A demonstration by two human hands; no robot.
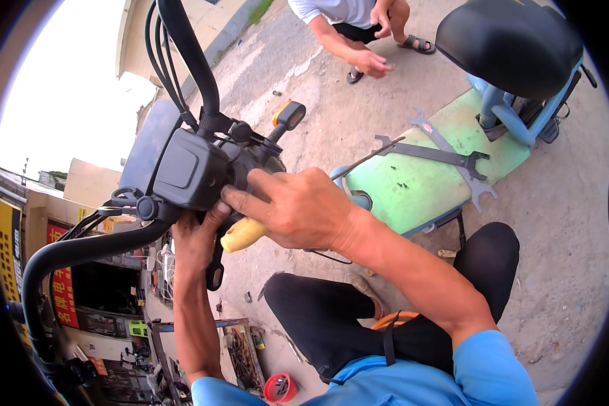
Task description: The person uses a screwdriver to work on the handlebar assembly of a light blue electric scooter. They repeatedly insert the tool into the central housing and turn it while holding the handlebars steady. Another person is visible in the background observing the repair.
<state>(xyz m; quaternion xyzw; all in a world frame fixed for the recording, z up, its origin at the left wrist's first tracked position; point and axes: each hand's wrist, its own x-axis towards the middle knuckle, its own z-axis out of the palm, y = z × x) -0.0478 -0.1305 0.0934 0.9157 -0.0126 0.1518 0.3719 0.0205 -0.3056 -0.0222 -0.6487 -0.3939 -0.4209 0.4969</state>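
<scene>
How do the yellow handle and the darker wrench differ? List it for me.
The yellow handle is in the right hand; the darker wrench lies on the green footboard.
The yellow handle is brightly coloured; the darker wrench is dark grey.
The yellow handle's visible end is rounded; the darker wrench has a forked end.

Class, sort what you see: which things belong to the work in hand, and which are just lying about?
Part of the work:
Boxy black plastic handlebar housing, at the left hand and right hand
Rounded yellow-handled tool, held in the right hand

Seemingly just lying about:
Two crossed grey metal wrenches on the pale-green footboard, untouched
Round red plastic tub on the ground
</scene>
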